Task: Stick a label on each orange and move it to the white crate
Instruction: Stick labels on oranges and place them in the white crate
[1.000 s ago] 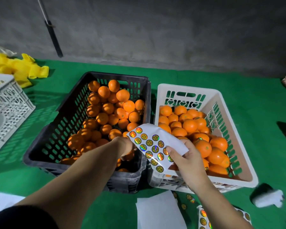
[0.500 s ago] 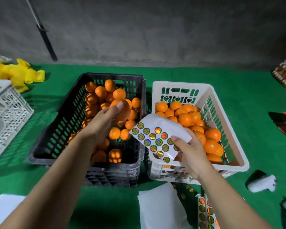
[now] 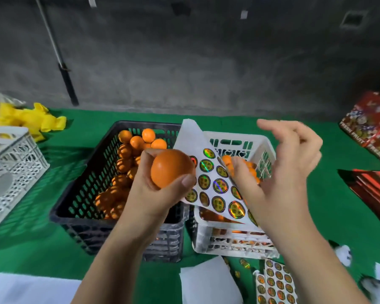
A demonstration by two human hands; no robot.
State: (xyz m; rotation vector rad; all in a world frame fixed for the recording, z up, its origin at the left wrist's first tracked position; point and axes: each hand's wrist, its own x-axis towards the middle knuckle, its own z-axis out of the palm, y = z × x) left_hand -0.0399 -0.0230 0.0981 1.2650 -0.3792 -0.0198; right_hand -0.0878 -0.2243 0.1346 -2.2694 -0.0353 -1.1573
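Left hand grips one orange, fingers and thumb curled round it, held up above the near right corner of the black crate, just beside the sticker sheet and overlapping its left edge in view; contact can't be confirmed. Right hand holds the sticker sheet from its right side, thumb pressed on the sheet face, index and other fingers lifted and loosely bent above it, blurred. Sheet is white backing with rows of round holographic gold-green labels, top corner curled up, hanging over the white crate. White crate sits right of the black crate, touching or nearly so, with oranges inside mostly hidden behind sheet and hand. Black crate holds a pile of unlabelled-looking oranges toward its far side. Both crates on green cloth. More sticker sheets and blank white paper lie near the front edge. White lattice crate at left, yellow plastic bags behind it, red printed boxes at right, grey wall behind
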